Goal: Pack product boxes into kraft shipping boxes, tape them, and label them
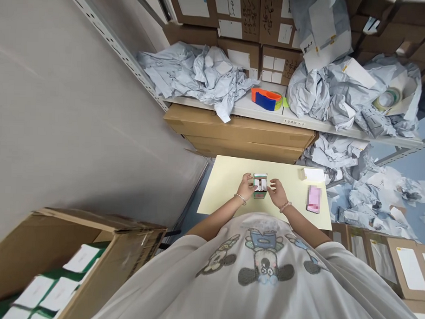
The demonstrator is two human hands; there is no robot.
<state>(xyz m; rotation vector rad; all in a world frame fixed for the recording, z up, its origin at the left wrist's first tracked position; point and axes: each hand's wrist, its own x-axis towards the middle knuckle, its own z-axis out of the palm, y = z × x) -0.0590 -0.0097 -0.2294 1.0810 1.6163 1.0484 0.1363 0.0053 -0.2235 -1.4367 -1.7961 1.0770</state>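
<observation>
A small green and white carton (260, 195) stands on the pale yellow tabletop in front of me, its top flaps raised and white contents showing inside. At its left side is my left hand (245, 186), fingers loosely bent and apart, the thumb touching the carton's edge. My right hand (277, 194) is at the right side, its fingers curved and spread, with the thumb close to the carton. Whether the right thumb touches it I cannot tell. Neither hand is wrapped round the carton.
A phone with a pink, blurred screen (314, 199) and a white box (313, 174) lie on the table's right side. Behind rises a shelf (235, 106) with grey plastic bags and an orange-blue tape roll (266, 100). An open cardboard box (125, 254) with green-white cartons stands lower left.
</observation>
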